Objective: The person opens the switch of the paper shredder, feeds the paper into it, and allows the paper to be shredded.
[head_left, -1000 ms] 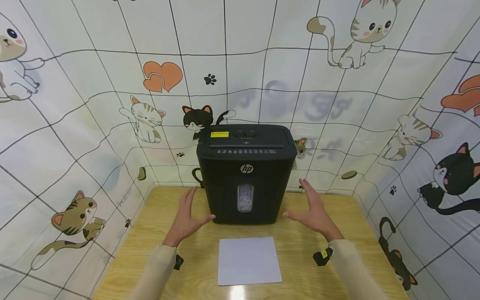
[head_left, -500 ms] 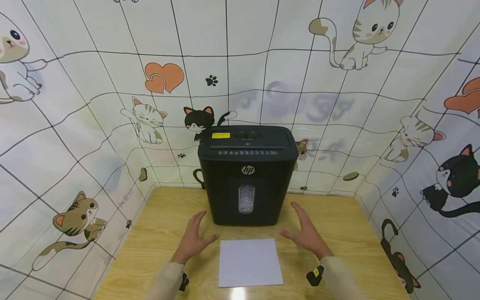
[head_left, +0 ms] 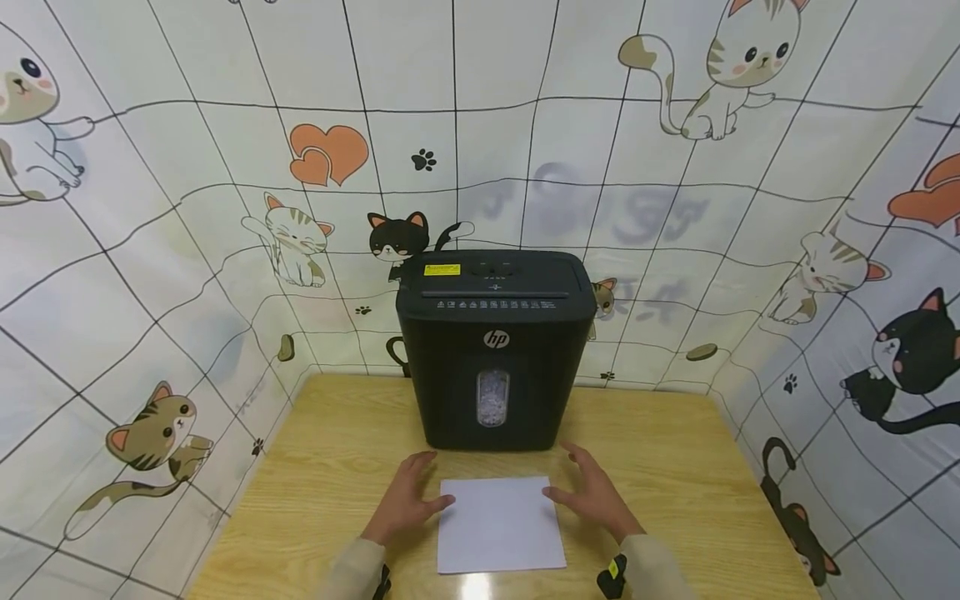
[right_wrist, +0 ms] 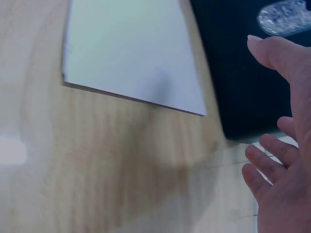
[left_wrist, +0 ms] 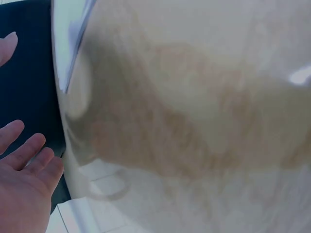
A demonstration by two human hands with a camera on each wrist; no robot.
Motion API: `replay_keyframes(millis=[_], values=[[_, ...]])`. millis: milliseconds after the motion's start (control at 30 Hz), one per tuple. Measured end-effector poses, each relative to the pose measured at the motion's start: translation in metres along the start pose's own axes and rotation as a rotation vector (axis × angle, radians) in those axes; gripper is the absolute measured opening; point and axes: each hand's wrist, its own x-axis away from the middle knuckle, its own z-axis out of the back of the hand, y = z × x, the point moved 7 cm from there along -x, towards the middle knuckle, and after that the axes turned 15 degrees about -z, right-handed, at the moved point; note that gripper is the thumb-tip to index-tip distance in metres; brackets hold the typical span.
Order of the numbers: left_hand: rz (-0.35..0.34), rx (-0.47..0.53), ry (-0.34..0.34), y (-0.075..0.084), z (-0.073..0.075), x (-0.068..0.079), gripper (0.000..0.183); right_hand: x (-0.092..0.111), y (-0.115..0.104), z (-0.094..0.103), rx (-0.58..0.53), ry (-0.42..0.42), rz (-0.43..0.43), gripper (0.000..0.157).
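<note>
A white sheet or thin stack of paper [head_left: 500, 527] lies flat on the wooden table in the head view. My left hand [head_left: 407, 500] hovers by its left edge, thumb toward the paper and fingers relaxed. On the other side, my right hand [head_left: 594, 498] is held the same way, its thumb over or near the right edge. Neither hand grips anything. Behind the paper stands a black HP paper shredder [head_left: 495, 367], upright, with paper bits visible through its small front window. In the right wrist view the paper [right_wrist: 131, 58] shows below the spread right hand [right_wrist: 286, 160].
The wooden table [head_left: 315, 467] meets a wall sheet [head_left: 487, 150] printed with cats and grid lines at the back and both sides. Small wrist cameras sit under both wrists. Light glares on the table's front.
Both hands have drawn back from beside the shredder toward the paper and come closer together. The shredder and the paper have stayed in place.
</note>
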Motion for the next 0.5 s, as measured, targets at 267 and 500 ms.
replay_keyframes(millis=[267, 500], values=[[0.002, -0.071, 0.018, 0.002, -0.012, 0.007, 0.071, 0.000, -0.004, -0.022, 0.056, 0.012, 0.081, 0.077], [0.023, -0.103, 0.019, 0.003, -0.021, 0.010, 0.061, 0.002, 0.000, -0.037, 0.087, 0.030, 0.150, 0.066]])
